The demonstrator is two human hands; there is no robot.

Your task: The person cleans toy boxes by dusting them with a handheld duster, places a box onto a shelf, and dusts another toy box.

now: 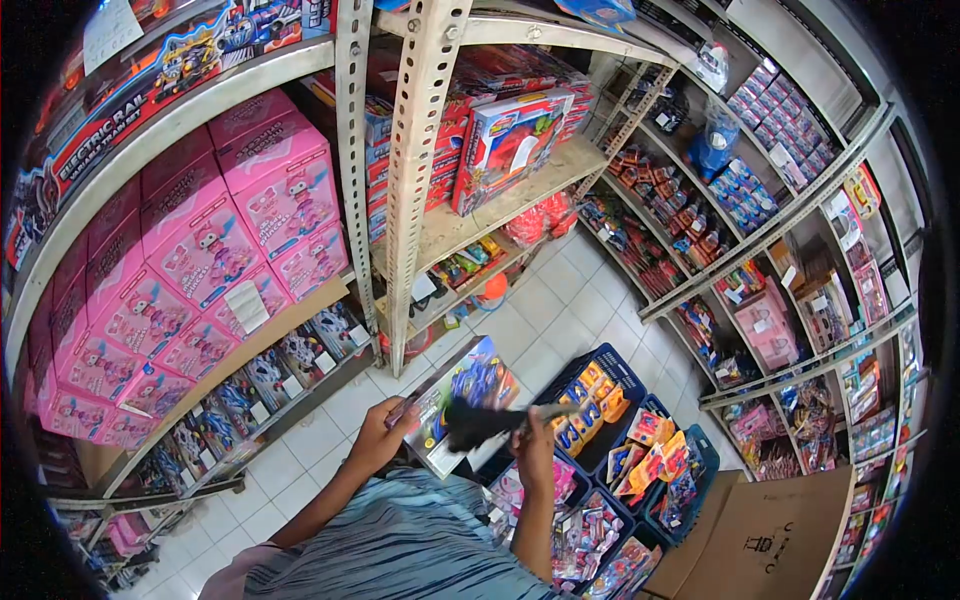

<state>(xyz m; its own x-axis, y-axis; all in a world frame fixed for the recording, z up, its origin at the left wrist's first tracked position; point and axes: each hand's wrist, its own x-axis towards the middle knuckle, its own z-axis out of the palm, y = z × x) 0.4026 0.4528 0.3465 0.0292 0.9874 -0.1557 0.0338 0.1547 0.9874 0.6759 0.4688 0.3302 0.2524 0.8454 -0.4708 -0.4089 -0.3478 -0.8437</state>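
Observation:
My left hand grips the left edge of a flat toy box with blue figures printed on it, tilted in front of my body. In my right hand is a duster, its light handle pointing right and its dark head smeared by motion. That dark head lies across the lower part of the toy box in the view; whether it touches the box I cannot tell.
Blue plastic crates of packaged toys stand on the tiled floor, beside an open cardboard box. Pink boxes fill the left shelf. A metal post rises ahead. Stocked shelves line the right.

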